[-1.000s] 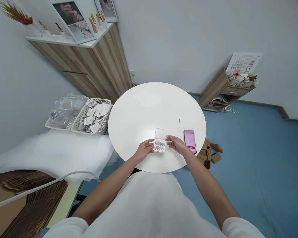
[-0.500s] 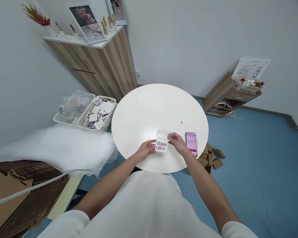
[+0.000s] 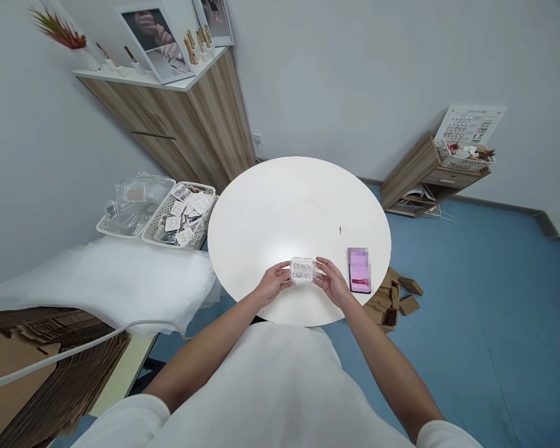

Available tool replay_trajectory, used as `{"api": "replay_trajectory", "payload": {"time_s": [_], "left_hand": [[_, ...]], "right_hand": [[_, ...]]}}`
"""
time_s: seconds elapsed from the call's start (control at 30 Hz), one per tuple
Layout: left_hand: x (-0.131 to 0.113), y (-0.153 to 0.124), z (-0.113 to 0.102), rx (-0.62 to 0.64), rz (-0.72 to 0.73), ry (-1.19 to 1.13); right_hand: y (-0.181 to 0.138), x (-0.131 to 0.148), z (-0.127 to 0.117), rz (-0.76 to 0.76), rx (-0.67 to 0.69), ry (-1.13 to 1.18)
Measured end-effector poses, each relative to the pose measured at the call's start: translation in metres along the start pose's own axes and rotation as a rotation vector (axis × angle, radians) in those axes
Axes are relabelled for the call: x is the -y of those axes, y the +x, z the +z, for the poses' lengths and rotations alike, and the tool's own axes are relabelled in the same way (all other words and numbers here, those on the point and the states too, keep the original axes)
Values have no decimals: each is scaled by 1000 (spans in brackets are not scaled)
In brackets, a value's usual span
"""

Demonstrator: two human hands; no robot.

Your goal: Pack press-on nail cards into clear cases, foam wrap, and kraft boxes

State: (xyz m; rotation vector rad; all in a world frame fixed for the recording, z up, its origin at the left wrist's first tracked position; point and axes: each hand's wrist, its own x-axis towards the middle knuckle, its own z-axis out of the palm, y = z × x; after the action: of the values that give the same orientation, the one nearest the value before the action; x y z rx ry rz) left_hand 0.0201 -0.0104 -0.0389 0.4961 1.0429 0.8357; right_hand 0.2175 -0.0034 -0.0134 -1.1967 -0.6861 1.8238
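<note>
Over the near part of the round white table (image 3: pixel 280 199), a small clear plastic case (image 3: pixel 303 270) is held level between my two hands. Its lid lies down over the body, and reflections blur the nail set inside. My left hand (image 3: pixel 272 283) grips the case's left side between thumb and fingers. On the opposite side, my right hand (image 3: pixel 332 283) has its fingers and thumb closed on the right edge. A phone (image 3: pixel 359 270) with a pink screen lies to the right of my right hand.
At the left stand a basket of white cards and packets (image 3: pixel 182 214) and a tray of clear plastic packaging (image 3: pixel 137 202). White foam sheets (image 3: pixel 121 267) cover a surface before them. Small brown cardboard boxes (image 3: pixel 392 295) sit beyond the table's right edge.
The case's lid, raised and pinched by my right hand before, has come down over the body. My right hand has lowered to the case's right side; my left hand keeps its hold.
</note>
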Motion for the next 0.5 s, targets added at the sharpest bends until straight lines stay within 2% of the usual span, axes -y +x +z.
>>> {"api": "replay_trajectory", "payload": {"time_s": [0.17, 0.33, 0.5], "left_hand": [[4, -1, -1, -14, 17, 34], [3, -6, 1, -13, 6, 25], [4, -13, 2, -48, -8, 310]], "right_hand": [[-3, -14, -1, 74, -103, -111], [-3, -22, -3, 18, -139, -195], [-8, -21, -2, -55, -147, -221]]}}
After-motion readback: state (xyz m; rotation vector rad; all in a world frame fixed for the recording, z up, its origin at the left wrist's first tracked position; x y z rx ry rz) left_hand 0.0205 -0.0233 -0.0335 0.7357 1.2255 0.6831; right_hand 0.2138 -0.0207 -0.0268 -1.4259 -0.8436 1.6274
